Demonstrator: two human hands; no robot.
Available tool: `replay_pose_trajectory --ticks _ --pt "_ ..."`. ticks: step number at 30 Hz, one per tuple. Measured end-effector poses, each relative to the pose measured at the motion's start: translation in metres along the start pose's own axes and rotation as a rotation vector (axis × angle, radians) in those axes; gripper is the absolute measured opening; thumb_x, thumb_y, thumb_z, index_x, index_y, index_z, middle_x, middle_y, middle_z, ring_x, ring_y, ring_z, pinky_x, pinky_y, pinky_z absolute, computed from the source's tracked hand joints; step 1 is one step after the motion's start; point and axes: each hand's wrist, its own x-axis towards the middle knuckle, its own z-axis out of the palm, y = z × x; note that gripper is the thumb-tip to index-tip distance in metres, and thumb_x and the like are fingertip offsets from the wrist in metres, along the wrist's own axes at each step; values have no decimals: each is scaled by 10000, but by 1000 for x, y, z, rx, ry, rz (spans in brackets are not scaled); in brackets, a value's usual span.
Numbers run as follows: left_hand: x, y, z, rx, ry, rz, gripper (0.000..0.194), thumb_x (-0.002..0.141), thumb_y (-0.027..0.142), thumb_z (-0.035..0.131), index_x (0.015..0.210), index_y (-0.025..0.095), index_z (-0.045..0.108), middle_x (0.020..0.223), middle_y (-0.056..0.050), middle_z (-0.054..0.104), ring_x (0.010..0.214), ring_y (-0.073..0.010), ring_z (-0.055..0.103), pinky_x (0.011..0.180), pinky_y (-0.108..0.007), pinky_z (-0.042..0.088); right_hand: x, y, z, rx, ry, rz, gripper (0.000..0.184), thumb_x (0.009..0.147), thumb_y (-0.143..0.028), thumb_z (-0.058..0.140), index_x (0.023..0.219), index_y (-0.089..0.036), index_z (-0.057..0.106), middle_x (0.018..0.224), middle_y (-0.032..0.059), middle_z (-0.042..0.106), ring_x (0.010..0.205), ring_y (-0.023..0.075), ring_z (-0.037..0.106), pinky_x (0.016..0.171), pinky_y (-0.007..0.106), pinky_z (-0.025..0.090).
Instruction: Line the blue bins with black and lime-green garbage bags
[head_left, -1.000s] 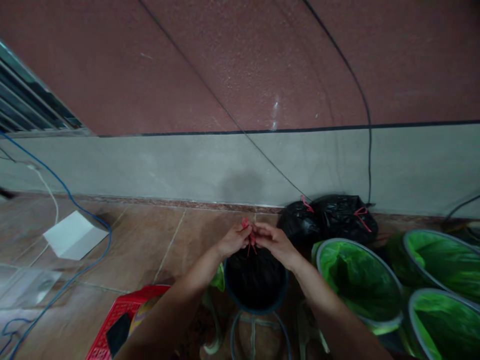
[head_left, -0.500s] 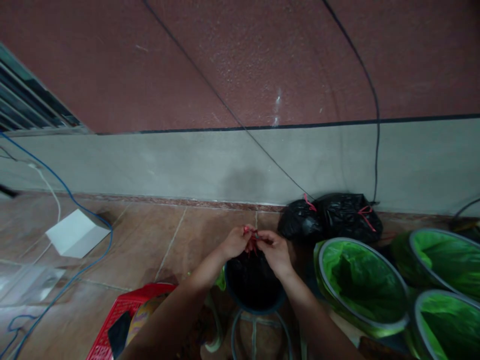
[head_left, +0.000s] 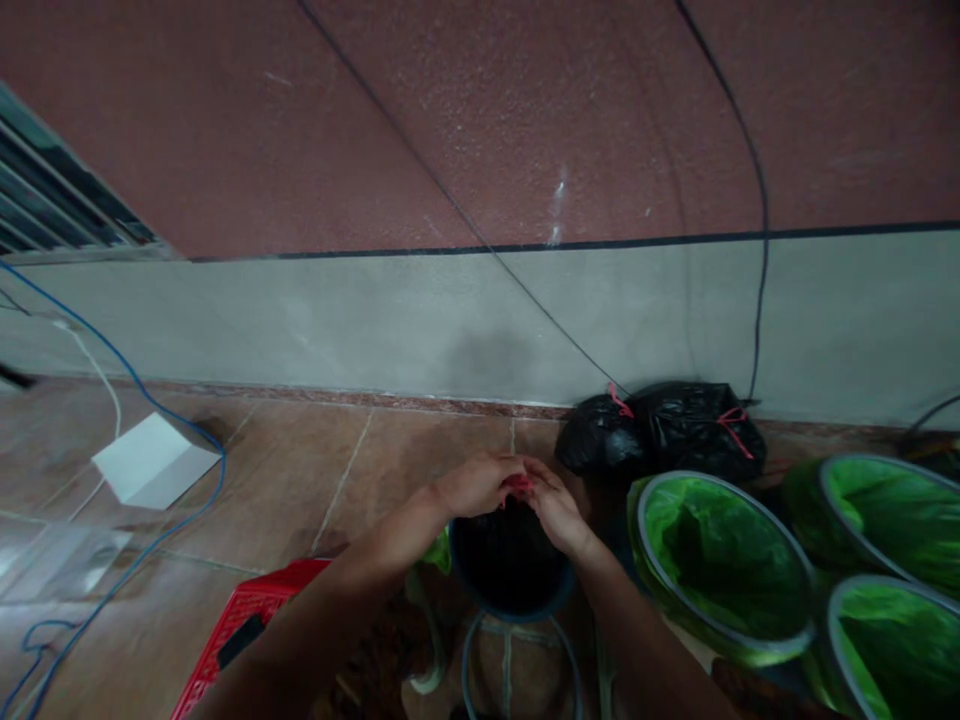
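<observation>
My left hand and my right hand meet above a dark round bucket. Both have their fingers closed around red string at the gathered top of a black plastic bag. The bag sits inside the bucket. My fingers partly cover the string, so how it is wound does not show clearly.
Two black bags tied with pink string, the nearer one a black bag, lie against the wall. Several green-lined bins stand at right. A red plastic basket, a blue cable and a white folded panel are at left.
My hands have come closer together over the bag's top, the left one shifting right. More of the red string is now covered by the fingers.
</observation>
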Motion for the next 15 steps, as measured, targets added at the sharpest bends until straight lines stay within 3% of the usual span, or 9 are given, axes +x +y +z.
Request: replay_pose_trajectory --ticks 4,8,11,15 --pt "-2 -1 -1 168 26 -6 246 805 106 499 984 205 636 978 -48 635 873 -177 593 818 -273 443 2 3 2 -23 -199 110 285 711 -464 637 808 -204 572 572 -28 571 486 123 526 515 263 427" --pt "-8 -15 9 184 98 -32 218 856 151 467 972 213 641 1082 -58 624 955 -174 587 863 -271 443 0 -5 -1 -76 -292 94 311 685 -408 670 909 -208 588 615 -42 582 498 106 535 505 237 408" --pt "-12 -22 21 207 189 -46 208 898 221 446 896 205 654 1054 -76 635 939 -177 588 838 -280 445 4 -6 -3 -151 -285 111 245 709 -394 632 852 -197 602 559 -41 576 488 108 526 521 240 412" --pt "-16 -27 30 229 332 -90 215 905 265 464 824 206 654 948 -76 638 888 -174 579 812 -278 430 12 -2 -8 -401 -169 54 272 770 -440 551 744 -183 637 573 -7 605 524 137 553 545 261 425"
